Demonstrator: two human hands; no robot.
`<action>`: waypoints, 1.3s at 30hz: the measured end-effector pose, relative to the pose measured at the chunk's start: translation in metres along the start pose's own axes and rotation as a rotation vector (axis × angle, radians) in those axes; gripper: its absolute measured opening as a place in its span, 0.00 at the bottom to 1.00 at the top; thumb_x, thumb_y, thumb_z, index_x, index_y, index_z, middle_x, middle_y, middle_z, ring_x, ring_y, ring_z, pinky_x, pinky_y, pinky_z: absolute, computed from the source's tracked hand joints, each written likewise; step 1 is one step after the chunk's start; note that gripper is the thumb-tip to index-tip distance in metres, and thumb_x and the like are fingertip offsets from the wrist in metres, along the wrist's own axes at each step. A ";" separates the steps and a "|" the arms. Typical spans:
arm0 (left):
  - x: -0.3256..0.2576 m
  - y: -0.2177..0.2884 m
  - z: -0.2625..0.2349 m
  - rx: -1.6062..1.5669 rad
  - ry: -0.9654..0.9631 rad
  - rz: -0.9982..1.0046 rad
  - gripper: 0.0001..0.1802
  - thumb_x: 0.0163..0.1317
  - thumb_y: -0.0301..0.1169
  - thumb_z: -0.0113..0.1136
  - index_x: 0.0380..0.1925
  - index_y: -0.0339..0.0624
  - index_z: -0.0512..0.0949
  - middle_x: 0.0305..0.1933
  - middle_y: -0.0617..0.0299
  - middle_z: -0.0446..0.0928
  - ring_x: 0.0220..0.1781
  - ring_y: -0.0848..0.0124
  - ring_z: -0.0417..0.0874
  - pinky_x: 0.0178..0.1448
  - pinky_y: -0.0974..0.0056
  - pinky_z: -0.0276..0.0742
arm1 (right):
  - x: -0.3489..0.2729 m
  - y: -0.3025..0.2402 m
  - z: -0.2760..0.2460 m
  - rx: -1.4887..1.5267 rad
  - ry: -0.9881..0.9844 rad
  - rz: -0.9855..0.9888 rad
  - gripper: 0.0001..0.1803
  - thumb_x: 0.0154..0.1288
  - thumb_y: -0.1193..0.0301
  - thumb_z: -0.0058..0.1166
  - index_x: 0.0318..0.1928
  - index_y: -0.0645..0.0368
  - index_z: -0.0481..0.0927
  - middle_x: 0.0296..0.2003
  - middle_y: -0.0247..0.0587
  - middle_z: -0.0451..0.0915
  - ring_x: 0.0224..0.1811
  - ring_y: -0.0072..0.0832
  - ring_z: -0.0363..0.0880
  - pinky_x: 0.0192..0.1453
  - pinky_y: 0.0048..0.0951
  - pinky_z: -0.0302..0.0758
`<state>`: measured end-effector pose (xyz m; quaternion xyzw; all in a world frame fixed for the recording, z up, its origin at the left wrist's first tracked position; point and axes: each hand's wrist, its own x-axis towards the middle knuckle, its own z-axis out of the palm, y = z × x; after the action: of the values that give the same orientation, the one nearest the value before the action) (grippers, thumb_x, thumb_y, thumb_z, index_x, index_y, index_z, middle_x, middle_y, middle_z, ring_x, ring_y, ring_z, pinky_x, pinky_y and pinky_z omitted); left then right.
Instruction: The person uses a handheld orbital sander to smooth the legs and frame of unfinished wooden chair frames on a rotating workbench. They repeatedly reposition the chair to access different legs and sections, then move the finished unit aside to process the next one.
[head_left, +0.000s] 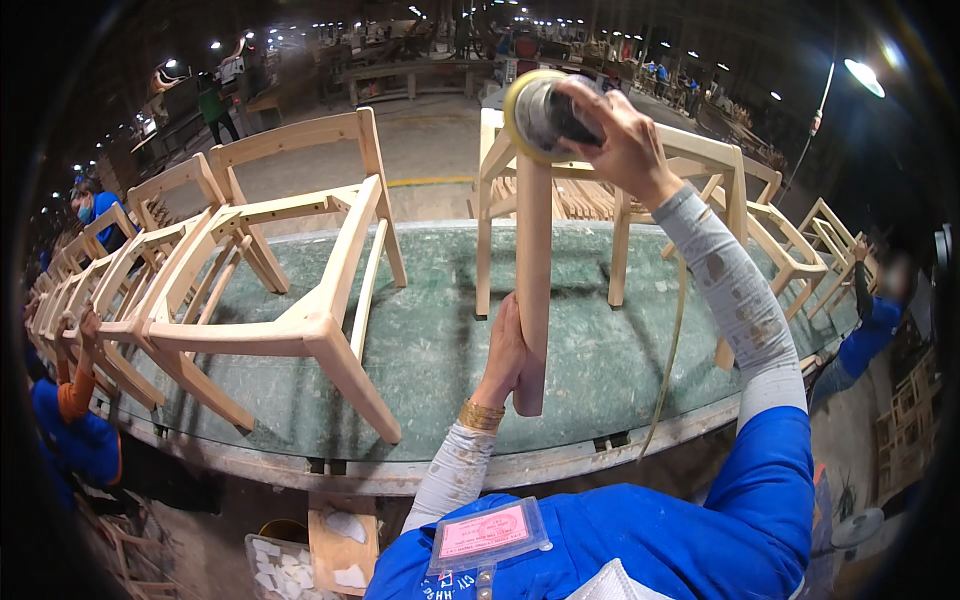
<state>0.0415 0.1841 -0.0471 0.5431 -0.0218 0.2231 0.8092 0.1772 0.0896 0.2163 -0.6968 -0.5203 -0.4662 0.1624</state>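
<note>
1. The right hand's (628, 142) fingers were curled around a sander (533, 112) at a chair leg's (535, 260) top.
2. The left hand (507, 350) touched that leg, its fingertips hidden, grip unclear.
3. The chair (737, 195) stood toward the worktop's (440, 320) near edge.
4. A pink badge (488, 533) bore small print.

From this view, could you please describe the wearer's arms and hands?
The left hand and right hand are bare. Pale grey sleeves cover both forearms, the right one blotched brown; a brownish band circles the left wrist. A blue sleeve covers the right upper arm.
</note>
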 end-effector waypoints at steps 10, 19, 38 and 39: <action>-0.001 -0.001 -0.002 0.034 -0.013 0.024 0.23 0.73 0.45 0.29 0.57 0.44 0.63 0.26 0.62 0.71 0.23 0.75 0.73 0.26 0.69 0.73 | 0.007 -0.004 0.000 -0.032 0.008 -0.007 0.40 0.45 0.65 0.69 0.61 0.31 0.66 0.33 0.48 0.76 0.32 0.42 0.80 0.35 0.40 0.80; 0.002 -0.001 0.000 -0.002 0.004 0.024 0.22 0.73 0.45 0.29 0.58 0.44 0.62 0.29 0.62 0.70 0.24 0.75 0.73 0.27 0.69 0.74 | 0.013 0.001 -0.005 -0.102 -0.026 -0.060 0.41 0.42 0.65 0.70 0.61 0.34 0.67 0.33 0.43 0.76 0.33 0.41 0.78 0.37 0.38 0.79; 0.000 0.001 0.008 -0.050 -0.026 0.048 0.22 0.73 0.44 0.29 0.55 0.41 0.64 0.37 0.62 0.71 0.35 0.77 0.73 0.38 0.71 0.72 | 0.040 0.032 -0.018 -0.337 0.175 0.105 0.38 0.47 0.58 0.67 0.60 0.31 0.66 0.31 0.46 0.78 0.33 0.41 0.82 0.31 0.39 0.80; -0.002 0.000 0.007 -0.077 -0.019 0.022 0.22 0.74 0.43 0.29 0.54 0.39 0.65 0.41 0.61 0.71 0.41 0.76 0.72 0.45 0.70 0.70 | 0.040 0.033 -0.019 -0.294 0.208 0.073 0.38 0.46 0.58 0.68 0.60 0.31 0.66 0.31 0.46 0.78 0.33 0.41 0.82 0.31 0.39 0.80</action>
<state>0.0409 0.1776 -0.0447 0.5136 -0.0440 0.2256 0.8267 0.1979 0.0852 0.2676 -0.6796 -0.4014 -0.6004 0.1285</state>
